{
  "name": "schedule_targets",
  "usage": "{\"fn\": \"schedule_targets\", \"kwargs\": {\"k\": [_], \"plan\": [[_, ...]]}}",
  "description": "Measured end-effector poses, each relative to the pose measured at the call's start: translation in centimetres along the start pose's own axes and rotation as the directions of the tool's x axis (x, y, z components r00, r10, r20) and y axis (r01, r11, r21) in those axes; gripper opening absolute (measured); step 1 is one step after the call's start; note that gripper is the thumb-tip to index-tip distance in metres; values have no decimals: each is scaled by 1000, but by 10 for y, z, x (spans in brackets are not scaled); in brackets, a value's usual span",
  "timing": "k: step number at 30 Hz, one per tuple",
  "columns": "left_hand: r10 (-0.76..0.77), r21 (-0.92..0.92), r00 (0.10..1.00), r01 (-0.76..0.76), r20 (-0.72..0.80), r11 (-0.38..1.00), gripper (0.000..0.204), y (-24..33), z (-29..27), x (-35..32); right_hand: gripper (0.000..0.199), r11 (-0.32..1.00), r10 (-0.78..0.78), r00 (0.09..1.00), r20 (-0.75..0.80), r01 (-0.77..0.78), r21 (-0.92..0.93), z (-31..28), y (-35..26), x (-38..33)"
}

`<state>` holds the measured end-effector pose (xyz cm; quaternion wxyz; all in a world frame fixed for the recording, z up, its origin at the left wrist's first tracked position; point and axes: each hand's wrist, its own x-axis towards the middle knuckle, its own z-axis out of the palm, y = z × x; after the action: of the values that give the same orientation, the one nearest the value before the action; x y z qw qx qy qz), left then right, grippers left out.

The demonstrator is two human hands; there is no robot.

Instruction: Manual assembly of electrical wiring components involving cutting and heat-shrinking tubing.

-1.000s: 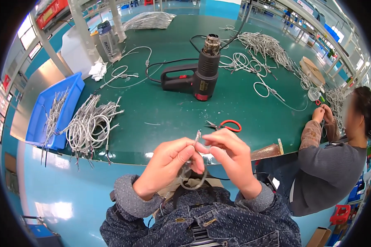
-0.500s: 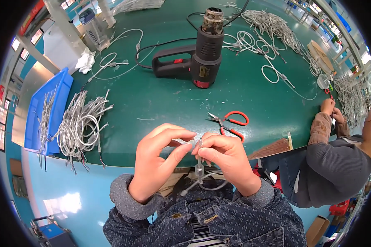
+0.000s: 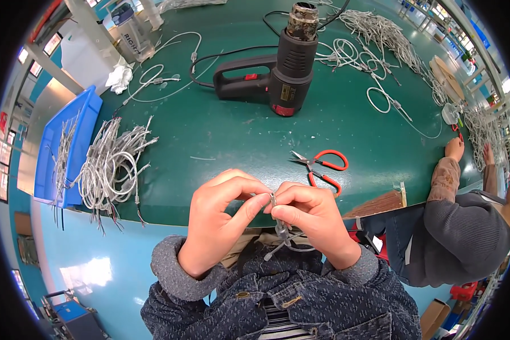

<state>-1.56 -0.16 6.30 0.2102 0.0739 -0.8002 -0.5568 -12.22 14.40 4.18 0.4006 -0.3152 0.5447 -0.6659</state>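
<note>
Evidently, grey cable: raised between the hands, its loop hanging below the right hand; likely light and springy, its thin wire end delicate, best pinched just under the tip.
Left hand: thumb and forefinger together on the tip.
Right hand: thumb and forefinger clamped on the cable beside them.
Red-handled scissors: spread on the bench, just beyond the right hand.

Dark lettering on bottle, illegible label on heat gun
</note>
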Motion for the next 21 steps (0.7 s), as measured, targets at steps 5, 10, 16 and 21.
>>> {"fn": "schedule_targets", "kwargs": {"k": [5,10,16,21], "plan": [[3,8,999,-2,-33,1000,5,4,4,-4,4,998,-59,998,2,59,11,1,5,-2],[38,49,992,-33,-121,998,7,1,8,-10,4,997,-69,998,11,69,-45,4,5,-3],[171,166,958,-134,-229,977,9,-2,11,-12,5,993,-97,995,5,97,-67,7,7,-4],[54,30,979,-49,-197,998,12,-2,8,-17,5,998,-50,999,17,51,-27,8,6,-6]]}}
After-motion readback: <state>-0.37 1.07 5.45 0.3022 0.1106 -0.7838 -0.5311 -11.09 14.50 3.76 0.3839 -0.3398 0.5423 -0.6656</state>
